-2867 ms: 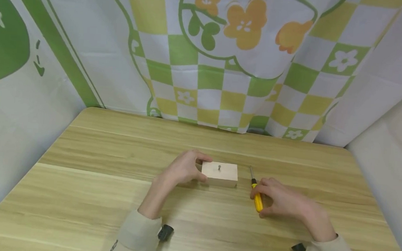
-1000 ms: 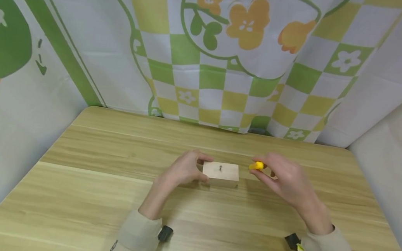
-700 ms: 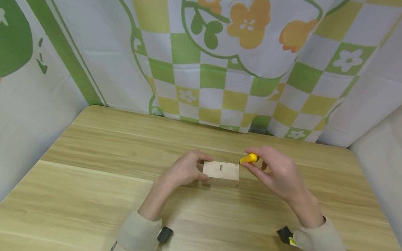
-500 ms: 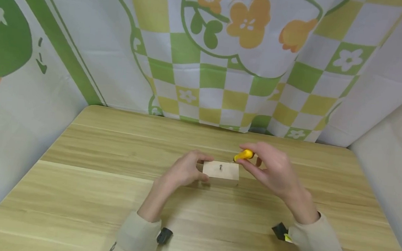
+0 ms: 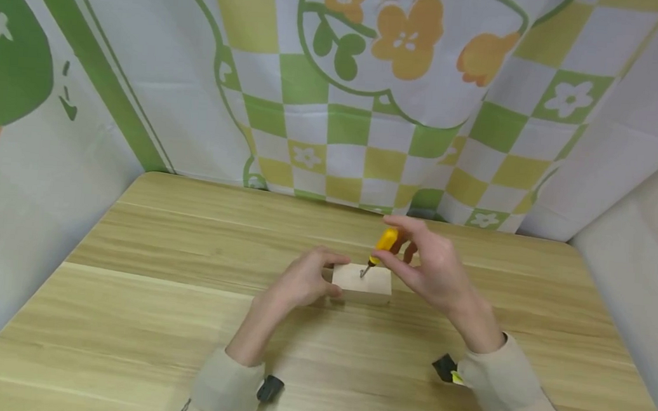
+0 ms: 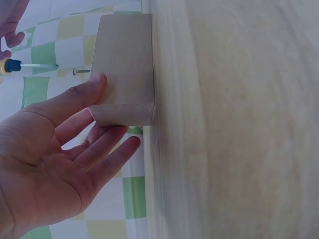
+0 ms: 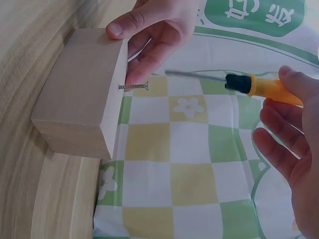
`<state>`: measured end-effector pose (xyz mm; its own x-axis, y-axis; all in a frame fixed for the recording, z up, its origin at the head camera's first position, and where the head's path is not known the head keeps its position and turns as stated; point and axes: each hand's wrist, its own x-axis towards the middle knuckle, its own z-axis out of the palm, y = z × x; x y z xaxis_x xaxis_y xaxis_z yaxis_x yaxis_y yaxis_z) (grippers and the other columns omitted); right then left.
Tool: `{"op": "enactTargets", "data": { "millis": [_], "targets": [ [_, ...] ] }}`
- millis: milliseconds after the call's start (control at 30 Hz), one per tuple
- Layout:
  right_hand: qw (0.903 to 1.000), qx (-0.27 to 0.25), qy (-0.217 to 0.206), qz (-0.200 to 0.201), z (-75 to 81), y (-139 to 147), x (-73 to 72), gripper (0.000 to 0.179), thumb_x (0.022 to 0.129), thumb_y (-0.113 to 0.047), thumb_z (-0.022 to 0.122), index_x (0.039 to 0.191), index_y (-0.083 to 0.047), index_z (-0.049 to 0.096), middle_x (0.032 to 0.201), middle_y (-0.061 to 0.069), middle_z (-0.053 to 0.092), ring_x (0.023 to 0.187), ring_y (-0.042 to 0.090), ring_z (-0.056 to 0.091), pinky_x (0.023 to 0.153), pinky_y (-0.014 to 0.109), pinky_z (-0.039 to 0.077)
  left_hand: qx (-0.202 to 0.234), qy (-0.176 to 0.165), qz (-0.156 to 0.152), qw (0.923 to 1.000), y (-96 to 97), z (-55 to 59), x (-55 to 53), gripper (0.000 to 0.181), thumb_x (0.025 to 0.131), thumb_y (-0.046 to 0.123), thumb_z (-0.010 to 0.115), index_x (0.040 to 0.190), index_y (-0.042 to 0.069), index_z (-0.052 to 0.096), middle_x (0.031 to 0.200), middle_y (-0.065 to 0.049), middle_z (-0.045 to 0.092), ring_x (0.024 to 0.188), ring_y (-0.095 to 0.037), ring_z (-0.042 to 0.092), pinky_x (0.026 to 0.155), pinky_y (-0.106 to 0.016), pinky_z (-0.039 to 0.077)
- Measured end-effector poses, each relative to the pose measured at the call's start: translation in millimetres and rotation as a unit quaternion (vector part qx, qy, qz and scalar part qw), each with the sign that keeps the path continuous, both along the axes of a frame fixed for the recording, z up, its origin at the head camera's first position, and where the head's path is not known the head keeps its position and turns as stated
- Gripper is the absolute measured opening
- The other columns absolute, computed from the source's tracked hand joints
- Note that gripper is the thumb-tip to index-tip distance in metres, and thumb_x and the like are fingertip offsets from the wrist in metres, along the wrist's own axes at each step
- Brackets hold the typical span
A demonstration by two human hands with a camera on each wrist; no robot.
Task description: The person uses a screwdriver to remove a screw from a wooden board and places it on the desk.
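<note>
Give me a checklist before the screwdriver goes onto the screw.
1. Wood block flat on table: ok.
2. Left hand gripping block's end, clear of screw: ok.
3. Screw standing in block, head exposed: ok.
4. Right hand holding screwdriver by its yellow handle: ok.
5. Tip seated in screw head: not ok, gap in both wrist views.
6. Tip matches screw recess: cannot tell, too small.

A green patch [image 7: 215, 14] on the cloth [image 7: 148, 141] bears white characters [image 7: 278, 18] — none legible.

A checked floral cloth [image 5: 346, 130] backs the wooden table [image 5: 126, 319].
</note>
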<state>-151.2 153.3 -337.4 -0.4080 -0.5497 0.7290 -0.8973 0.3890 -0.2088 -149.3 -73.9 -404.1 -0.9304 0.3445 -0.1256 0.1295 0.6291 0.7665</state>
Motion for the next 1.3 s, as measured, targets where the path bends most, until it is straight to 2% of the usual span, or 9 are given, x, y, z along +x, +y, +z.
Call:
{"op": "enactTargets", "data": {
  "millis": [167, 267, 900, 1033, 1167, 1300],
  "targets": [
    [0.9999, -0.003, -0.004, -0.014, -1.8, -2, -2.3, 0.052, 0.074, -0.002, 0.085, 0.118, 0.003, 0.056, 0.084, 0.007, 0.070, 0.070, 0.015, 0.065, 0.054, 0.022, 0.052, -0.003, 0.003, 0.001, 1.0000, 2.0, -1.9, 0.4, 0.061, 0.078, 0.008, 0.083, 0.136, 0.012, 0.062, 0.129, -0.009, 0.061, 0.123, -0.027, 0.057, 0.104, -0.044, 0.048],
    [0.9996, 0.002, -0.005, -0.030, -2.6, -4, -3.9, 0.056, 0.070, 0.001, 0.086, 0.119, 0.001, 0.058, 0.084, 0.005, 0.070, 0.071, 0.014, 0.064, 0.055, 0.020, 0.052, -0.003, 0.002, 0.003, 1.0000, 2.5, -2.9, 0.6, 0.061, 0.079, 0.008, 0.083, 0.136, 0.012, 0.061, 0.129, -0.009, 0.061, 0.123, -0.028, 0.057, 0.105, -0.045, 0.047],
    [0.9985, 0.004, -0.016, -0.052, -8.3, -13, -10.5, 0.048, 0.075, -0.006, 0.086, 0.115, 0.001, 0.061, 0.079, 0.005, 0.069, 0.067, 0.012, 0.063, 0.055, 0.019, 0.052, 0.000, -0.003, -0.001, 1.0000, 1.4, -1.2, 1.6, 0.063, 0.078, 0.011, 0.083, 0.137, 0.012, 0.061, 0.132, -0.009, 0.060, 0.125, -0.028, 0.056, 0.106, -0.046, 0.046],
    [0.9976, -0.009, -0.038, -0.057, -6.1, -18, -10.4, 0.044, 0.078, -0.011, 0.084, 0.115, -0.001, 0.062, 0.079, 0.005, 0.069, 0.068, 0.012, 0.064, 0.055, 0.021, 0.053, -0.002, 0.000, -0.001, 1.0000, 0.9, 0.3, 1.3, 0.062, 0.078, 0.011, 0.084, 0.136, 0.012, 0.061, 0.133, -0.009, 0.059, 0.125, -0.027, 0.055, 0.106, -0.046, 0.046],
    [0.9968, -0.029, -0.044, -0.059, -3.1, -24, -8.4, 0.034, 0.084, -0.019, 0.080, 0.107, -0.001, 0.063, 0.078, 0.007, 0.071, 0.064, 0.013, 0.065, 0.055, 0.020, 0.054, -0.002, 0.003, -0.001, 1.0000, 0.3, 1.1, 1.0, 0.061, 0.079, 0.011, 0.083, 0.136, 0.011, 0.061, 0.134, -0.009, 0.059, 0.126, -0.027, 0.055, 0.107, -0.046, 0.046],
    [0.9954, -0.048, -0.045, -0.069, -1.6, -30, -6.7, 0.025, 0.084, -0.014, 0.079, 0.101, 0.000, 0.065, 0.082, 0.009, 0.074, 0.060, 0.013, 0.065, 0.054, 0.018, 0.054, -0.002, -0.001, 0.002, 1.0000, 0.0, 1.8, 1.5, 0.061, 0.079, 0.012, 0.083, 0.136, 0.012, 0.061, 0.136, -0.008, 0.059, 0.127, -0.027, 0.055, 0.108, -0.046, 0.045]
  ]
}}
